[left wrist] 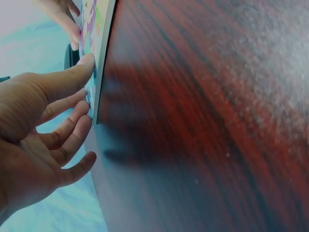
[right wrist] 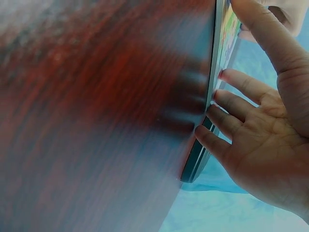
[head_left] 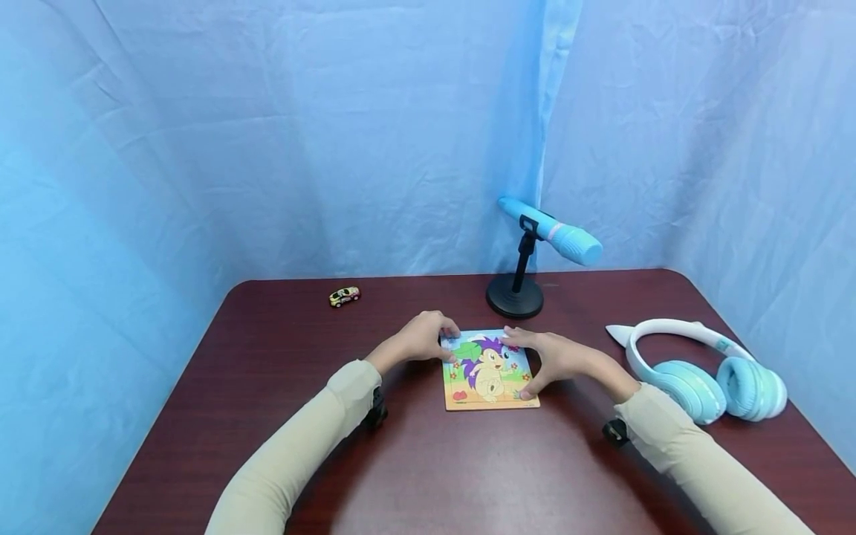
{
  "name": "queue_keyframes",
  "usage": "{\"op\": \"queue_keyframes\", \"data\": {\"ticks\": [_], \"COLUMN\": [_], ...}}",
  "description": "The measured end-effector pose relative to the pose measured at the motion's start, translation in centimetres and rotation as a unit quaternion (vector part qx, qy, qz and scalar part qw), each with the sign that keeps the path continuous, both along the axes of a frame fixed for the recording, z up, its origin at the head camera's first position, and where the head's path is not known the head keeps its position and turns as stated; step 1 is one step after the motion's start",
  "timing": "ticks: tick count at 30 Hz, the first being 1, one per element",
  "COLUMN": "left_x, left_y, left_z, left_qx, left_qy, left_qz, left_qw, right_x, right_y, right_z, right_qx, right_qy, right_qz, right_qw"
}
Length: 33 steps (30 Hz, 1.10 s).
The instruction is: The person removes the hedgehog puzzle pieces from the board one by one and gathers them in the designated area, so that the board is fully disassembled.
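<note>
A thin square picture puzzle (head_left: 491, 375) with a purple-haired cartoon hedgehog lies flat on the dark wooden table. At its left edge, my left hand (head_left: 424, 336) rests its thumb and fingertips on the picture. In the left wrist view the little finger (left wrist: 79, 169) stands off to the side of the board. My right hand (head_left: 553, 357) is spread over the right side, its thumb near the lower right corner and its fingers near the upper right one. The right wrist view shows the palm facing the board's edge with long, loosely extended fingers (right wrist: 234, 104).
Behind the puzzle stands a light blue microphone (head_left: 558, 234) on a black round-based stand (head_left: 515, 297). White and turquoise headphones (head_left: 692, 383) lie at the right. A small toy car (head_left: 344, 296) sits at the back left. Blue cloth (head_left: 374, 134) hangs around the table.
</note>
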State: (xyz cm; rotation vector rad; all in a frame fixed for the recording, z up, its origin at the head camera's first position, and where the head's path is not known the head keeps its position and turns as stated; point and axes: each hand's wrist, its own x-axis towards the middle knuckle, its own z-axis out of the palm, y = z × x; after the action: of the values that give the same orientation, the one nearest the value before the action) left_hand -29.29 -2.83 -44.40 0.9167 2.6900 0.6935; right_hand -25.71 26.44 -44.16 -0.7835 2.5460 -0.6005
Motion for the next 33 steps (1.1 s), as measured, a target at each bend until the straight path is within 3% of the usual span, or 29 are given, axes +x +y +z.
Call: {"op": "queue_keyframes", "data": {"ticks": [8, 19, 33], "left_x": [0.4, 1.0, 0.4], "left_y": [0.0, 0.1, 0.3], "left_z": [-0.1, -0.6, -0.5], "left_qx": [0.006, -0.002, 0.01], "left_qy": [0.004, 0.048, 0.015], "left_qz": [0.0, 0.004, -0.002], "left_qw": [1.0, 0.9988, 0.9998], "right_x": [0.1, 0.3, 0.1], "right_y": [0.1, 0.1, 0.4], "right_z": [0.1, 0.1, -0.5], "right_qx": [-0.001, -0.003, -0.003], "right_qy": [-0.002, -0.007, -0.006], "right_qz": [-0.003, -0.008, -0.013], "right_qw": [1.0, 1.0, 1.0]}}
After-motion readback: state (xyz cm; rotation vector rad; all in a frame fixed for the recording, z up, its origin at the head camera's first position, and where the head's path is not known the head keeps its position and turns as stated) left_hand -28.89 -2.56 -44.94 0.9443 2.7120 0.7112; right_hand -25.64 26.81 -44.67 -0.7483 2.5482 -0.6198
